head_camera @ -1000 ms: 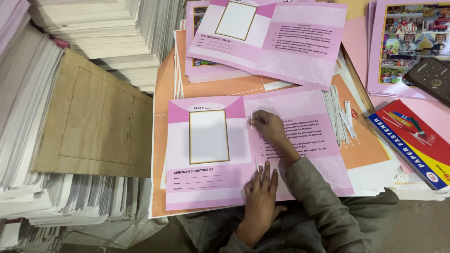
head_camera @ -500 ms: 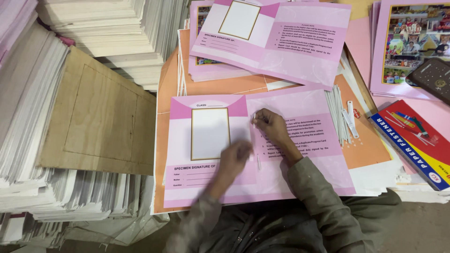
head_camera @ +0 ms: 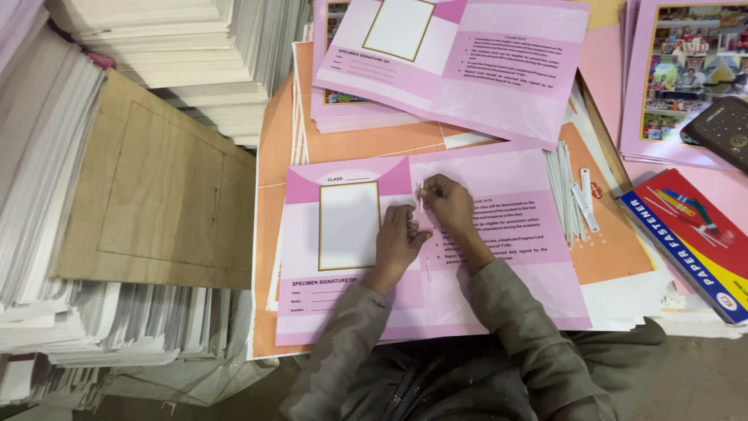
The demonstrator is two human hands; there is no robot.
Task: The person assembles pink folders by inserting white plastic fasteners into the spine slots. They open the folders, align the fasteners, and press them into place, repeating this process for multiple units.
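Note:
A pink folder cover [head_camera: 499, 296] with a white framed box lies opened flat on orange sheets in front of me. My right hand [head_camera: 450, 204] rests at its centre fold and pinches a thin white fastener strip [head_camera: 421, 195] that stands upright there. My left hand [head_camera: 397, 243] lies flat on the cover just left of the fold. Its fingertips touch the paper beside the right hand and it holds nothing. A second white strip [head_camera: 428, 270] shows lower on the fold.
Tall stacks of white paper [head_camera: 156, 31] and a brown board [head_camera: 148, 195] fill the left. More pink covers [head_camera: 483, 70] lie behind. At the right are a bundle of white fastener strips [head_camera: 562, 195], a red fastener box [head_camera: 693, 242] and a dark calculator [head_camera: 725, 129].
My left hand has moved from the cover's near edge up to the centre fold, beside the right hand. The right hand has stayed at the fold.

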